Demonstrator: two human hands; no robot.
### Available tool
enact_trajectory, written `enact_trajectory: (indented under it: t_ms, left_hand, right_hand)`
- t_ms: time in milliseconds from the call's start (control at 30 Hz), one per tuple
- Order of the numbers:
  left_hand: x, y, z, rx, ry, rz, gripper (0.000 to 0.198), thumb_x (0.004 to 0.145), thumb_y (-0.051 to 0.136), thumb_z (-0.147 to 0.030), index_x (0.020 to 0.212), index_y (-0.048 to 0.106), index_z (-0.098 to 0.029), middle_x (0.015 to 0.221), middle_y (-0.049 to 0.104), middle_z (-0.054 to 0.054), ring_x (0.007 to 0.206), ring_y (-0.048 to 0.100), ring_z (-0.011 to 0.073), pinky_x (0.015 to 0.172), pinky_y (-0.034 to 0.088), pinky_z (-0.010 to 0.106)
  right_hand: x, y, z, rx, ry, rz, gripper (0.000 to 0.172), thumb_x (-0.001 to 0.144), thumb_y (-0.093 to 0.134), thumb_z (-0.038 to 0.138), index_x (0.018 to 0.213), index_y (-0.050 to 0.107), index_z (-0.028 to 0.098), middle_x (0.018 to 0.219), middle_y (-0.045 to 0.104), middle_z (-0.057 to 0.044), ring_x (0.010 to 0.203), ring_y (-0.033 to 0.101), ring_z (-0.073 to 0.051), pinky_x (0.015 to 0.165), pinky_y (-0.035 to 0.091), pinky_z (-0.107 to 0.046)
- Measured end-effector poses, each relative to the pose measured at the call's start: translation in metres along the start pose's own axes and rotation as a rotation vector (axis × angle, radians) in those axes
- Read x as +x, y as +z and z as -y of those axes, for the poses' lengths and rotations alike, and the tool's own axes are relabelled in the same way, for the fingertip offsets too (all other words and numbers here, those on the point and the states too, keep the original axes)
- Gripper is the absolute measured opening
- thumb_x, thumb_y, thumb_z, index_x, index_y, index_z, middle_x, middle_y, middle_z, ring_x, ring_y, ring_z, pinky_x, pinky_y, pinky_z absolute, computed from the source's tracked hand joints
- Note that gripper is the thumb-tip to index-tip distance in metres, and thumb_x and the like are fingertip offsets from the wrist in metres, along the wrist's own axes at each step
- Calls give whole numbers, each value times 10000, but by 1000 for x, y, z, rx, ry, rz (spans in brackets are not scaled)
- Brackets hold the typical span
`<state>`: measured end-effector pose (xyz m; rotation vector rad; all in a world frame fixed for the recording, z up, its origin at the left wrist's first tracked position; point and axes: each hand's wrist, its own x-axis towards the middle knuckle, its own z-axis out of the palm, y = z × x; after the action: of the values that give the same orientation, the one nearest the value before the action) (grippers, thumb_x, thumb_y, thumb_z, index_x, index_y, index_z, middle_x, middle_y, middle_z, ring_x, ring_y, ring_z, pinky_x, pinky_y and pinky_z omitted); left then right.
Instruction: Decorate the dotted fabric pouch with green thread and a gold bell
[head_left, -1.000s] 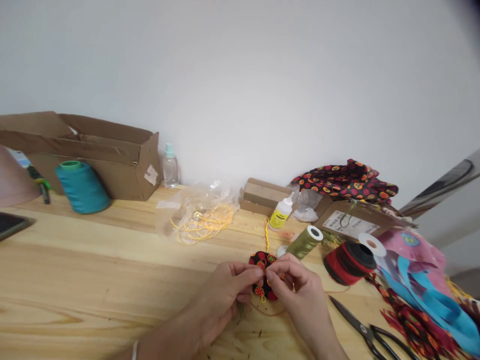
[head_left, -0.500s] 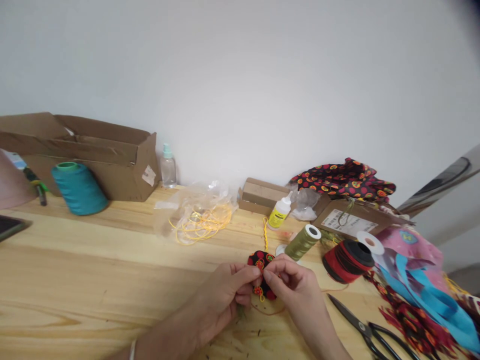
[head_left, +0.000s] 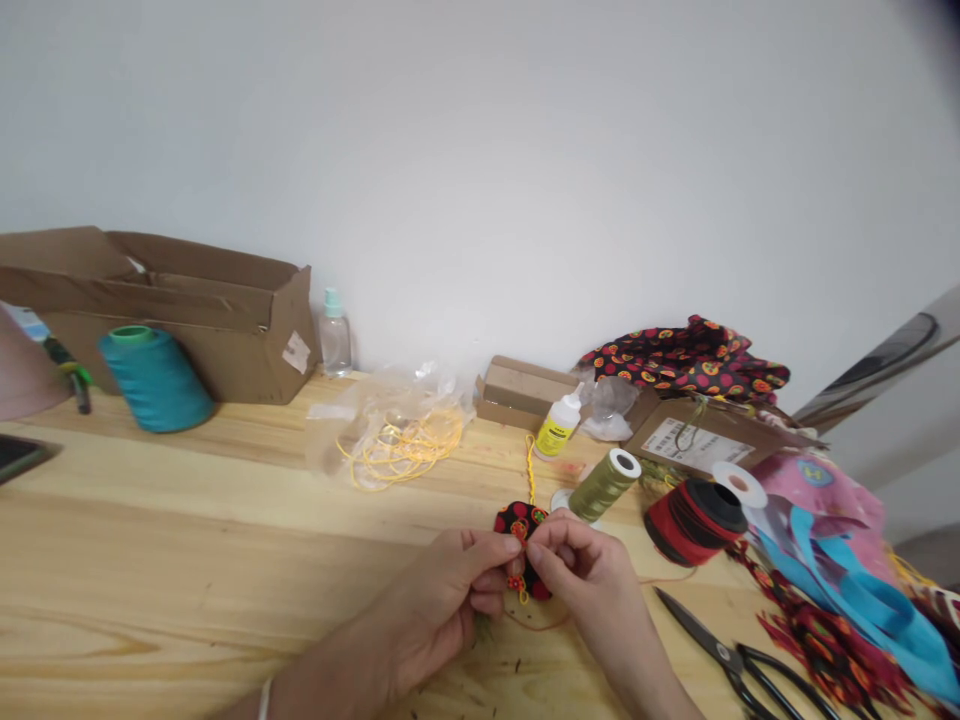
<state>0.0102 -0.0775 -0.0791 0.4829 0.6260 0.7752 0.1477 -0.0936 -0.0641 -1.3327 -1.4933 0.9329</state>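
Both my hands meet over the wooden table (head_left: 187,560) at lower centre. My left hand (head_left: 442,600) and my right hand (head_left: 585,580) pinch a small black fabric pouch (head_left: 523,521) printed with red and orange dots. A yellow braided cord (head_left: 532,468) runs from the pouch's top toward the back of the table. Fingertips of both hands press together on the pouch's near side, hiding its lower part. A thin red thread (head_left: 536,625) curves on the table below the pouch.
An olive thread spool (head_left: 604,484), red-black ribbon roll (head_left: 694,520), glue bottle (head_left: 559,427) and scissors (head_left: 739,662) lie to the right. Patterned fabric (head_left: 686,365) tops a box (head_left: 697,440). Yellow cord in plastic (head_left: 401,440), teal cone (head_left: 154,378), cardboard box (head_left: 187,305) stand left.
Both hands stay pinched on the pouch; the fingers have shifted slightly and the view has drifted a little. Nothing has been let go.
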Motion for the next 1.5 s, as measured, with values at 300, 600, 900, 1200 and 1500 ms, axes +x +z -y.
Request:
enact_trajectory:
  t_ms: [300,600,900,1200,1500]
  left_hand:
    - [2,4,-2,134,51,-1,192,629,635,-219,513,563,-84,459,314,-72,427,144,30,397,110,169]
    - [0,4,-3,154,67,-20,199,622,654,-240,527,562,-91,460,359,-68,424,152,31,406,102,188]
    - [0,2,-4,80,38,-5,167,612,676,-227,567,618,-76,538,460,-25,428,225,12,392,142,159]
    - [1,2,-2,63,22,40,154,622,678,-223,607,652,-71,513,481,-20,422,243,9,390,152,148]
    - [0,5,-2,196,71,-2,192,600,685,-281,557,646,-98,459,444,-40,427,211,35,405,130,189]
  right_hand:
    - [-2,-1,1,-137,-102,-47,129,692,528,181,575,577,159,585,478,9,508,407,-102,447,326,-209]
    - [-2,-7,5,-297,-295,-133,75,679,544,133,661,593,186,629,540,-3,571,453,-130,502,364,-230]
    - [-2,-6,6,-299,-340,-108,103,705,553,142,649,616,201,603,552,0,566,462,-130,515,366,-243]
    - [-4,-6,4,-371,-386,-120,69,711,560,164,682,612,198,653,558,-12,627,496,-146,538,370,-258]
    - [-4,-5,6,-407,-390,-145,118,705,545,168,607,604,196,593,541,-4,588,481,-139,521,361,-252]
